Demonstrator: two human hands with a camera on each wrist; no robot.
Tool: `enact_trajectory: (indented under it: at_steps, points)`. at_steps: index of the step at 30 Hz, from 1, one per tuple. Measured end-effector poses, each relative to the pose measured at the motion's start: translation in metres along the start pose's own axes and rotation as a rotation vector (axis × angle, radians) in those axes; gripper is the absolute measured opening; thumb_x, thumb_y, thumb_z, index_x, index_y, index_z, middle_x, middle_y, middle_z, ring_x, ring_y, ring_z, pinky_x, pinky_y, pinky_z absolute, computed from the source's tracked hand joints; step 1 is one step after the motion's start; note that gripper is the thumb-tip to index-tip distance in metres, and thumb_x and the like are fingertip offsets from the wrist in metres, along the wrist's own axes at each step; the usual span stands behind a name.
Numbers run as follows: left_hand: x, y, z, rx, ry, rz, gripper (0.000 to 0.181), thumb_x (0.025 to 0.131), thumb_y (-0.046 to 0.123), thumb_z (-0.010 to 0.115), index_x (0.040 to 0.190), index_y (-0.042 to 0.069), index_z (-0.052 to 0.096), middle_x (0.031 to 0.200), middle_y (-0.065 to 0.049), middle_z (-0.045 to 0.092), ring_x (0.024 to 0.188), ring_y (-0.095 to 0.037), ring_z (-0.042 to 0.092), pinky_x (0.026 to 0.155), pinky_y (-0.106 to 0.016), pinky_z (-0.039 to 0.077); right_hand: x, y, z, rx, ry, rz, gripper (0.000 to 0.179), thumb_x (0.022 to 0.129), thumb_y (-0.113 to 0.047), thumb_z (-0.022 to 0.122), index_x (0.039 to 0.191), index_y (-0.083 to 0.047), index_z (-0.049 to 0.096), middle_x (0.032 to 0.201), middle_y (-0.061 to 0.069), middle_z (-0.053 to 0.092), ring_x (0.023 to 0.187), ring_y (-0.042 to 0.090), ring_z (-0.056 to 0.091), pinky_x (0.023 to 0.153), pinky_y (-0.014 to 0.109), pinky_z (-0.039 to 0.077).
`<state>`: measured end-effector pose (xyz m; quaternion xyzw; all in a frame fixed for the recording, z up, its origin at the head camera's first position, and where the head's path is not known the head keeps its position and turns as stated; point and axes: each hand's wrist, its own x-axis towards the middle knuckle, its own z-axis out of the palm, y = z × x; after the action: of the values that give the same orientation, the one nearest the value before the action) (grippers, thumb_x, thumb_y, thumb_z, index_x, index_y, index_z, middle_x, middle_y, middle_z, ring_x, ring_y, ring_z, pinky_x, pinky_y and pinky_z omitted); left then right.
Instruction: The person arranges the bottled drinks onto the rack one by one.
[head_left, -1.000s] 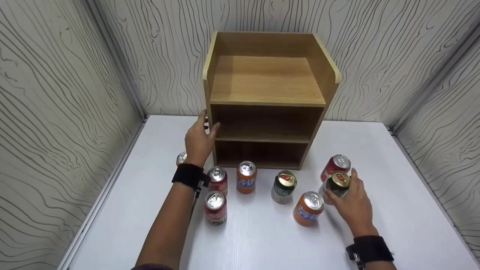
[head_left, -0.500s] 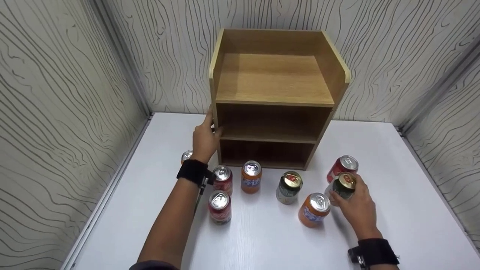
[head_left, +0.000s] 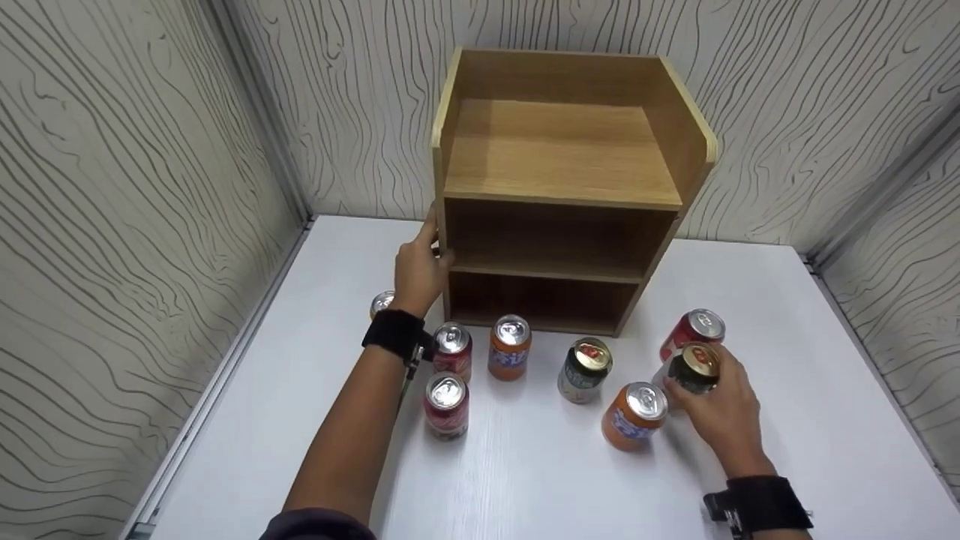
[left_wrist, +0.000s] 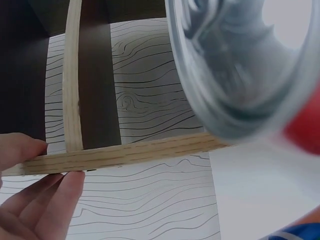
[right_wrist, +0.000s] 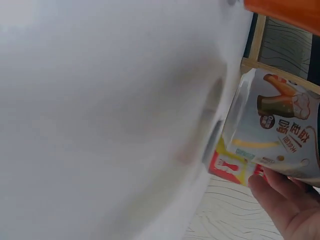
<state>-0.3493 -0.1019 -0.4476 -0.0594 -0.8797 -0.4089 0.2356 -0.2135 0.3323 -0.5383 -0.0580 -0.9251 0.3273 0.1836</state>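
My left hand [head_left: 420,274] grips the left side panel of a wooden shelf unit [head_left: 562,154], thumb on the inner face and fingers [left_wrist: 62,202] outside. At the right, my right hand [head_left: 724,412] holds a silver and dark green drink can [head_left: 686,371] with a gold lid. Its base looks slightly raised off the table in the right wrist view. A red can [head_left: 694,334] stands just behind it, and an orange can [head_left: 634,416] to its left. Another green can [head_left: 585,370] stands further left.
Before the shelf unit stand an orange can [head_left: 509,347] and two dark red cans, one behind [head_left: 452,351] and one nearer [head_left: 447,405]. Another can [head_left: 382,302] is partly hidden by the left arm. Patterned walls [head_left: 112,225] enclose the white table [head_left: 525,480].
The left hand has closed from beside the shelf panel onto it. The right hand keeps hold of the green can, with little movement. The whole view has shifted slightly.
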Motion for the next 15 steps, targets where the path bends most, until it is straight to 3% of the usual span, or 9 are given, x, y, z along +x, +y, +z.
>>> enact_trajectory:
  at_steps: [6,15]
  points:
    - [-0.003,-0.001,0.0,0.009,-0.005,-0.008,0.077,0.088,0.002,0.065,0.154,0.023,0.032,0.121,-0.016,0.065,0.098,-0.027,0.068,0.077,-0.033,0.056,0.003,-0.024,-0.016,-0.001,0.067,-0.135,0.098,0.069,-0.019,0.088,0.147,0.001,0.033,0.132,0.03,0.048,0.119,0.048,0.049,0.096,0.06,0.04]
    - [0.0,0.0,0.001,-0.021,-0.011,-0.01,0.079,0.088,0.002,0.067,0.154,0.027,0.032,0.123,-0.016,0.064,0.1,-0.026,0.068,0.078,-0.032,0.056,0.026,-0.077,-0.038,0.035,0.185,-0.37,0.094,0.065,-0.016,0.091,0.143,0.0,0.042,0.126,0.027,0.055,0.11,0.044,0.056,0.087,0.058,0.048]
